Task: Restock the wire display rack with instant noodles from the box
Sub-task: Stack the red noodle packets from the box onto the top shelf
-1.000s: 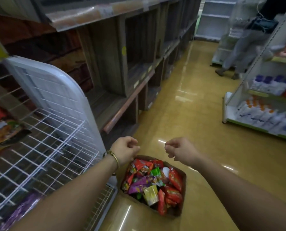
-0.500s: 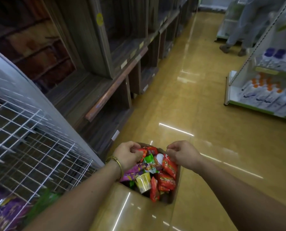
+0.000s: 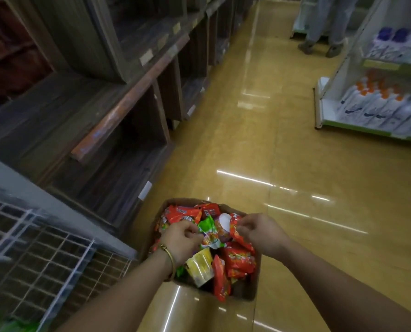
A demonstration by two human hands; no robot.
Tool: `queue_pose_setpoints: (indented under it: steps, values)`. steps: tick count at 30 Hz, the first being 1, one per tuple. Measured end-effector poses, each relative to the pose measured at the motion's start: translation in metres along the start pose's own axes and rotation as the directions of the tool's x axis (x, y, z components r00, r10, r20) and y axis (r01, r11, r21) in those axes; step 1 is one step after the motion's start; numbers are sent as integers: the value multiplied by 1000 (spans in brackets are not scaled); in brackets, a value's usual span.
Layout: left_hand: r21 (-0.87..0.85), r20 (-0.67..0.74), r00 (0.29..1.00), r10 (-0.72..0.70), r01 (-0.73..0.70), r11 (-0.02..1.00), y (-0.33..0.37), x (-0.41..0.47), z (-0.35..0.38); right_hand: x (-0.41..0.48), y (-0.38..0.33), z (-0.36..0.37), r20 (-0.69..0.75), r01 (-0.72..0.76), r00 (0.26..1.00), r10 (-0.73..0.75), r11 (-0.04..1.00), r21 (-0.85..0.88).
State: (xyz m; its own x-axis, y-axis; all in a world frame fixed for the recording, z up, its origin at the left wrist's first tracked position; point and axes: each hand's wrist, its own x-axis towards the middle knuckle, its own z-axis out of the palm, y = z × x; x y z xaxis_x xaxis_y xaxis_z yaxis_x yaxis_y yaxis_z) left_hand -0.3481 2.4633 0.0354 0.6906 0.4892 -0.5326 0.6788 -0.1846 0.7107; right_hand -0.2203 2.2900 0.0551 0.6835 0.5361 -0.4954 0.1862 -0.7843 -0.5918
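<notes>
Left hand (image 3: 181, 238), bracelet (image 3: 169, 258) at the wrist, with its grip curled closed at the edge of a green-topped noodle packet (image 3: 208, 232); right hand (image 3: 259, 232) with its grip pinched on the crimped edge of a red noodle packet (image 3: 241, 236). Whether either packet is firmly held or merely touched cannot be told through the motion blur. A second ago both hands hovered as loose fists above the heap; they have since come down into the cardboard box (image 3: 247, 293), which marks the shift from reach to pick. The box stands on the glossy floor (image 3: 271, 144), filled with mixed packets, mostly red, with a yellow packet (image 3: 201, 264) towards its near side. Just to its left stands the white wire display rack (image 3: 44, 248), its visible shelf largely bare, with green packaging at the lower-left edge. Empty wooden shelving (image 3: 118, 111) runs beyond; a shelf of bottles (image 3: 379, 101) and another person's legs (image 3: 319, 25) lie across the aisle. Judged stage: early, with a lift and a leftward carry to the rack next.
</notes>
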Motion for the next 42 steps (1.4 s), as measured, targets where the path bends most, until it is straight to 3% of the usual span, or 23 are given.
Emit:
queue_pose_setpoints:
  steps: [12,18,24,34,42]
  values:
    - [-104,43,999,32,-27,994,-115,132,108,117,111,124,32,-63,997,70,983,-174]
    - [-193,66,996,51,-37,980,-159,183,136,166,142,189,174,-29,981,81,959,-283]
    - [-259,134,987,88,-50,964,-192,218,157,190,162,225,263,-77,947,183,927,-368]
    - [-379,132,990,45,9,925,-221,242,172,210,167,245,369,-202,875,312,930,-307]
    - [-303,155,985,70,-20,953,-228,238,175,214,170,250,367,-212,877,310,936,-282]
